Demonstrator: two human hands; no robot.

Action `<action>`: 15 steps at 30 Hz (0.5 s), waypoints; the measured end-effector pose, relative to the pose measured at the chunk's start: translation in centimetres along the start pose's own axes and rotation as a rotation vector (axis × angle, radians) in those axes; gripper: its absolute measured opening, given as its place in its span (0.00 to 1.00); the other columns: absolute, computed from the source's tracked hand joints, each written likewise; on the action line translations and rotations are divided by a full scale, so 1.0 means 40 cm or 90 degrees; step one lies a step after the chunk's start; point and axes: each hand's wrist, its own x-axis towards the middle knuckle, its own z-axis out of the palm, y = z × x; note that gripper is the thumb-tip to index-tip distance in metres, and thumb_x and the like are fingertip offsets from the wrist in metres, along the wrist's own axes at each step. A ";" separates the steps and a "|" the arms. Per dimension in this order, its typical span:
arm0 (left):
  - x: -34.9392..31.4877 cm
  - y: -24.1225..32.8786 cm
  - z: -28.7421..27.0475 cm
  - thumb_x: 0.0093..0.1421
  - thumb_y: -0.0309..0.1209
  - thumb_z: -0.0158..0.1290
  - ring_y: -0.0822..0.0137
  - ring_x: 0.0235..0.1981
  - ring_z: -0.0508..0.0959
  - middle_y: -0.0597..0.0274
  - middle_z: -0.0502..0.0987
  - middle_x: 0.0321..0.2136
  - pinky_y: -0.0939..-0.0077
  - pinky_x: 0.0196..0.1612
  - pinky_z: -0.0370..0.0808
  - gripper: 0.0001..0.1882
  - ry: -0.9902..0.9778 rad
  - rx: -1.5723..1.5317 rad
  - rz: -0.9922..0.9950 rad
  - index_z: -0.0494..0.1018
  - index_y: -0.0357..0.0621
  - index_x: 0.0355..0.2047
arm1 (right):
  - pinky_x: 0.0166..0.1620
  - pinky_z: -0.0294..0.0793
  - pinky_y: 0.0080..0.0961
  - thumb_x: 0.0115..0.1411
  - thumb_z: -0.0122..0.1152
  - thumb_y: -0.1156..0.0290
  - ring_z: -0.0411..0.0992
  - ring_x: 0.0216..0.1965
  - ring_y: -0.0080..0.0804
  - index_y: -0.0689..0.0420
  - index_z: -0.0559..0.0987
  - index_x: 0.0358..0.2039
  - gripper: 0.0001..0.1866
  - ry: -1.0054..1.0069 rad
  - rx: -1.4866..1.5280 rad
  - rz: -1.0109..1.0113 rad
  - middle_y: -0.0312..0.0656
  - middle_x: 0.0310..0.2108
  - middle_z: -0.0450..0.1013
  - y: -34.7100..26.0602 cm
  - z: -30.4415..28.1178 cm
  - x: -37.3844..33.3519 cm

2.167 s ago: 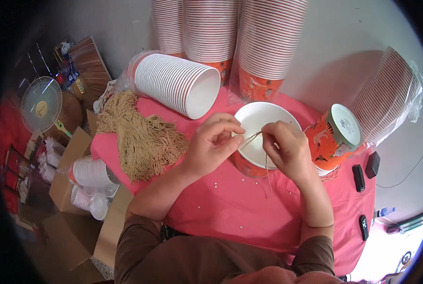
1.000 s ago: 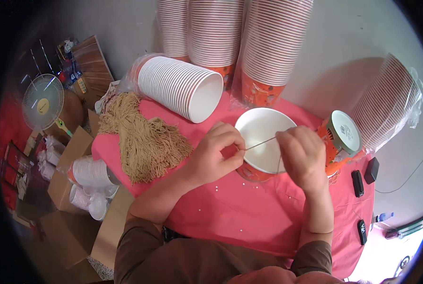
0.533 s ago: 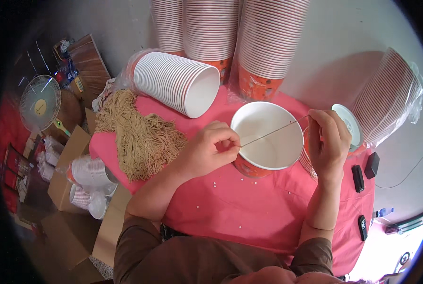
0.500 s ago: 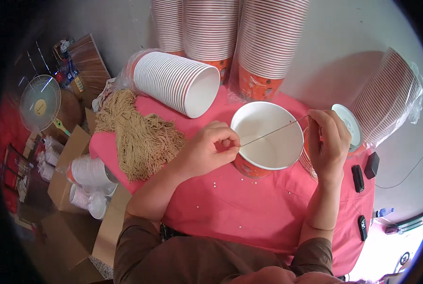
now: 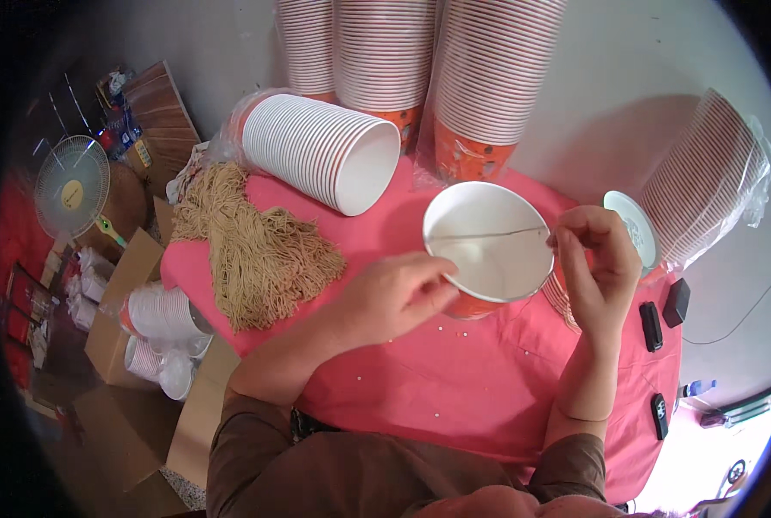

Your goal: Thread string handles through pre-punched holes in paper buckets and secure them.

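Right hand up at the far right rim of the paper cup, thumb and forefinger pinched shut on one end of a thin tan string. Left hand low at the near left side of the cup, fingers curled in and closed against the wall just below the rim; the other end of the string runs to this side, but I cannot tell whether the fingers pinch it or it is already fixed at the rim. The string lies taut and nearly level across the open mouth. The cup, white inside and orange outside, stands tilted toward me on the pink-covered desk, middle of the view. I judge the step in hand as fitting the string across the cup as a handle, with the right end not yet fastened. The next move calls for keeping tension while the right end is worked to the rim, the left hand steadying a light cup that could tip. Outward: a bundle of similar strings lies left on the desk, a sleeve of nested cups on its side behind, tall cup stacks beyond, another bagged stack at right, a white lid just past the right hand.
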 end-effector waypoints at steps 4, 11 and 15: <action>0.032 -0.083 -0.053 0.64 0.33 0.54 0.61 0.32 0.78 0.52 0.78 0.34 0.71 0.35 0.73 0.12 0.194 0.045 -0.133 0.74 0.36 0.42 | 0.38 0.73 0.18 0.60 0.56 0.85 0.74 0.34 0.20 0.64 0.75 0.39 0.07 -0.133 0.396 0.213 0.35 0.31 0.74 -0.019 -0.012 -0.004; 0.038 -0.079 -0.082 0.60 0.24 0.56 0.70 0.28 0.75 0.58 0.78 0.32 0.79 0.30 0.71 0.05 0.293 0.024 0.053 0.75 0.36 0.35 | 0.33 0.71 0.14 0.62 0.60 0.80 0.73 0.31 0.17 0.63 0.77 0.42 0.08 -0.222 0.419 0.241 0.36 0.32 0.77 -0.004 -0.008 0.003; 0.009 0.002 -0.023 0.58 0.28 0.59 0.62 0.26 0.79 0.58 0.78 0.33 0.71 0.28 0.75 0.09 0.165 0.081 0.089 0.76 0.40 0.38 | 0.31 0.73 0.14 0.62 0.59 0.81 0.73 0.30 0.17 0.64 0.77 0.43 0.08 -0.214 0.458 0.257 0.37 0.32 0.77 -0.001 0.000 0.001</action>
